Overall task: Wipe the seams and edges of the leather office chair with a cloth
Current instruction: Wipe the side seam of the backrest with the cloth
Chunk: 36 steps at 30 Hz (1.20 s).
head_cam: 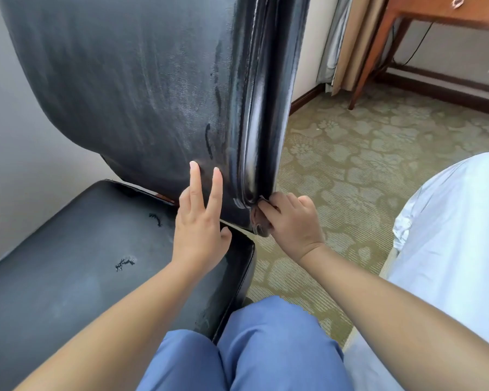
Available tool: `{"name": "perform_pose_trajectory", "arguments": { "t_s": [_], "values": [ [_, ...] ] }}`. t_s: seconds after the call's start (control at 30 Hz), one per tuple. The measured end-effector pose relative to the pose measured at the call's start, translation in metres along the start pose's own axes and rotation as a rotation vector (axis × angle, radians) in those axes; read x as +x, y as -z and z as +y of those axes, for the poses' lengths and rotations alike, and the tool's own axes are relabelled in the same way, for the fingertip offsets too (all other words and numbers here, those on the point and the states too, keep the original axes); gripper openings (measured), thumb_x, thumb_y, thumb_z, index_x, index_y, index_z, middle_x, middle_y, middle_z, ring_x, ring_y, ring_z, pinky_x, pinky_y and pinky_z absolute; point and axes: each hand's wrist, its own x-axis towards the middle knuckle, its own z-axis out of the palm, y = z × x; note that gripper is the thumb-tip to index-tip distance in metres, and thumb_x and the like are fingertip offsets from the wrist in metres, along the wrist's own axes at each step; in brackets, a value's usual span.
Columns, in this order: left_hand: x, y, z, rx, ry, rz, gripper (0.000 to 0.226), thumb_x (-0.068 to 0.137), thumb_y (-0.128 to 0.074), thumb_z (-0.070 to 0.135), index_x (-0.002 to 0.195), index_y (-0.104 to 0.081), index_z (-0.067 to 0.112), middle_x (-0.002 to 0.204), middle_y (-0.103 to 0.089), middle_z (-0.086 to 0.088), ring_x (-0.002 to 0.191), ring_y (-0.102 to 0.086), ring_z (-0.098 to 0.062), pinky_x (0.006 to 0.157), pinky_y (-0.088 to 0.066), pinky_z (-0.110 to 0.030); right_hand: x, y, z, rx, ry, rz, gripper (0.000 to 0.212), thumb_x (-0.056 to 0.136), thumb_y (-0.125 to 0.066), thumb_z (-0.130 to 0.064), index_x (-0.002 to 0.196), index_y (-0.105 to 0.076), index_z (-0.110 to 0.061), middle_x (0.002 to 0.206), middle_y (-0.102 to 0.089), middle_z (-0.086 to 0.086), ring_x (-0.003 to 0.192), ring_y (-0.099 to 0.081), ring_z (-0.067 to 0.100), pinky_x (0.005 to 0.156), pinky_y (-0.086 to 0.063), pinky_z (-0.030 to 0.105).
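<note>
The black leather chair fills the left half of the view: its backrest (141,80) stands upright and its seat (68,263) lies below, with worn patches in the leather. My left hand (201,221) lies flat on the lower backrest, fingers straight and pointing up. My right hand (291,218) grips a small dark cloth (259,221), mostly hidden under the fingers, and presses it on the bottom corner of the backrest's right edge seam (254,153).
A white-sheeted bed (449,235) lies at the right. A wooden desk (424,12) stands at the back right beside curtains (347,38). Patterned green carpet (364,142) covers the floor between. My blue-trousered knees (251,348) are at the bottom.
</note>
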Motion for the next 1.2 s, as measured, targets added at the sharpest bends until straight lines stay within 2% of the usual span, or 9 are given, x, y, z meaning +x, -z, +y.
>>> {"name": "perform_pose_trajectory", "arguments": {
  "t_s": [0.13, 0.3, 0.5, 0.63, 0.73, 0.83, 0.93, 1.07, 1.2],
  "values": [
    [-0.005, 0.019, 0.002, -0.090, 0.006, -0.122, 0.111, 0.075, -0.067, 0.005, 0.150, 0.008, 0.036, 0.160, 0.018, -0.003, 0.126, -0.035, -0.025, 0.087, -0.049, -0.039, 0.013, 0.029, -0.008, 0.072, -0.004, 0.012, 0.025, 0.074, -0.061, -0.021, 0.096, -0.071, -0.014, 0.084, -0.061, 0.002, 0.069, -0.056, 0.021, 0.062, -0.026, 0.030],
    [-0.007, 0.047, -0.005, -0.105, -0.023, -0.219, 0.106, 0.079, -0.060, 0.004, 0.150, 0.009, 0.042, 0.160, 0.019, 0.008, 0.130, -0.035, -0.020, 0.084, -0.047, -0.033, 0.040, 0.054, -0.029, 0.077, 0.171, 0.092, 0.017, 0.083, -0.062, -0.013, 0.096, -0.071, -0.014, 0.084, -0.063, 0.002, 0.068, -0.058, 0.022, 0.061, -0.029, 0.031],
    [-0.014, 0.052, -0.015, -0.091, -0.059, -0.274, 0.102, 0.081, -0.061, 0.007, 0.153, 0.006, 0.033, 0.161, 0.016, 0.011, 0.140, -0.024, -0.015, 0.091, -0.045, -0.031, 0.046, 0.045, -0.034, -0.065, 0.360, 0.159, 0.019, 0.093, -0.056, -0.016, 0.083, -0.071, -0.017, 0.082, -0.065, -0.001, 0.064, -0.054, 0.019, 0.051, -0.036, 0.030],
    [-0.016, 0.052, -0.018, -0.104, -0.068, -0.293, 0.100, 0.082, -0.060, 0.008, 0.153, 0.007, 0.032, 0.160, 0.017, 0.011, 0.142, -0.020, -0.014, 0.094, -0.042, -0.029, 0.031, 0.027, -0.027, -0.136, 0.507, 0.164, 0.019, 0.092, -0.058, -0.023, 0.077, -0.069, -0.018, 0.083, -0.064, -0.003, 0.072, -0.045, 0.018, 0.056, -0.036, 0.030],
    [-0.017, 0.051, -0.017, -0.112, -0.066, -0.297, 0.100, 0.083, -0.059, 0.007, 0.153, 0.008, 0.032, 0.160, 0.018, 0.010, 0.141, -0.021, -0.014, 0.093, -0.041, -0.027, 0.020, 0.016, -0.016, -0.198, 0.585, 0.109, 0.015, 0.089, -0.058, -0.019, 0.077, -0.068, -0.018, 0.083, -0.061, -0.002, 0.075, -0.040, 0.019, 0.060, -0.037, 0.030],
    [-0.020, 0.049, -0.015, -0.125, -0.046, -0.299, 0.099, 0.083, -0.058, 0.007, 0.153, 0.009, 0.031, 0.160, 0.019, 0.009, 0.141, -0.021, -0.015, 0.094, -0.039, -0.027, 0.011, 0.020, -0.009, -0.197, 0.565, 0.059, 0.020, 0.091, -0.054, -0.014, 0.078, -0.069, -0.018, 0.083, -0.062, -0.001, 0.073, -0.039, 0.019, 0.062, -0.031, 0.031],
    [-0.022, 0.047, -0.011, -0.125, -0.022, -0.312, 0.100, 0.084, -0.059, 0.009, 0.153, 0.010, 0.029, 0.160, 0.020, 0.008, 0.140, -0.021, -0.016, 0.096, -0.039, -0.029, 0.020, 0.040, -0.011, -0.089, 0.467, 0.116, 0.038, 0.099, -0.040, -0.013, 0.080, -0.072, -0.020, 0.077, -0.061, 0.001, 0.061, -0.049, 0.019, 0.054, -0.036, 0.031],
    [-0.023, 0.045, -0.004, -0.140, 0.014, -0.307, 0.102, 0.083, -0.060, 0.009, 0.153, 0.011, 0.028, 0.160, 0.020, 0.007, 0.141, -0.023, -0.019, 0.100, -0.040, -0.035, 0.028, 0.053, -0.007, -0.032, 0.405, 0.132, 0.030, 0.095, -0.044, -0.005, 0.098, -0.070, -0.021, 0.085, -0.051, 0.003, 0.065, -0.047, 0.021, 0.055, -0.032, 0.033],
    [-0.026, 0.043, -0.002, -0.151, 0.035, -0.302, 0.103, 0.083, -0.061, 0.009, 0.152, 0.012, 0.030, 0.160, 0.020, 0.008, 0.138, -0.029, -0.019, 0.095, -0.042, -0.032, 0.018, 0.046, -0.004, -0.080, 0.435, 0.053, 0.023, 0.089, -0.054, -0.006, 0.093, -0.071, -0.021, 0.072, -0.056, 0.001, 0.061, -0.049, 0.020, 0.053, -0.034, 0.031]
  ]
}}
